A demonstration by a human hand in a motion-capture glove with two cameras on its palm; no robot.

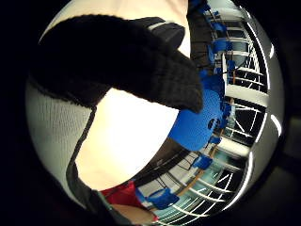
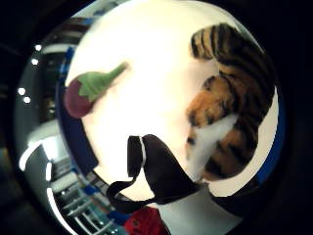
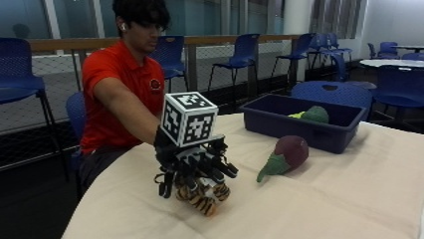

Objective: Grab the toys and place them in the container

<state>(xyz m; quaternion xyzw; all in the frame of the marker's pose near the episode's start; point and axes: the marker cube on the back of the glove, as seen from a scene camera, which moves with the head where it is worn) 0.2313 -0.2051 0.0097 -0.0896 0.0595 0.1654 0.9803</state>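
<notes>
Fingers [image 3: 199, 172] of the gloved right hand [image 3: 192, 167] curled over the tiger toy [image 3: 202, 196]; eggplant toy [image 3: 285, 154] lay beside the container [image 3: 265, 122], one green toy [image 3: 315, 114] inside.

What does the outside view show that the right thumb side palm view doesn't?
Only the outside view shows the dark blue plastic container with a green soft toy inside, the person in a red shirt, and the black-gloved right hand over the tiger toy. Only the thumb side palm view shows the tiger's stripes up close. Both show the striped orange plush tiger, the purple plush eggplant with green stem and the cream-covered table.
</notes>
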